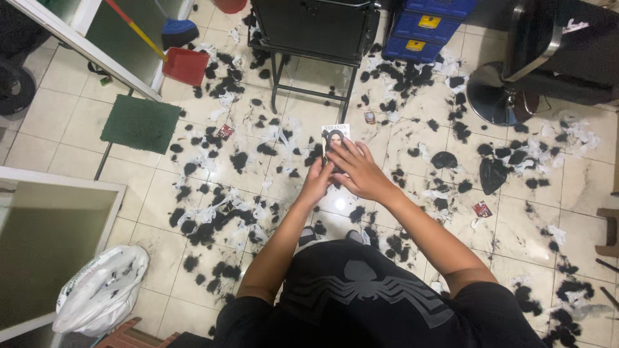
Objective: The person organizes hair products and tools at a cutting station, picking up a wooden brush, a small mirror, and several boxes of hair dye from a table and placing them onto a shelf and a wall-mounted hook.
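Both of my hands hold a small box with a picture of a dark-haired head on its front, out in front of my chest. My left hand grips its lower left side from below. Over the box's lower right part lies my right hand, fingers spread across it. Only the box's top shows. Below me, black hair clippings and scraps of white paper cover the tiled floor.
A black chair on metal legs stands ahead, with blue drawers beside it. A barber chair base is at the upper right. A red dustpan, broom, green mat and white plastic bag lie left.
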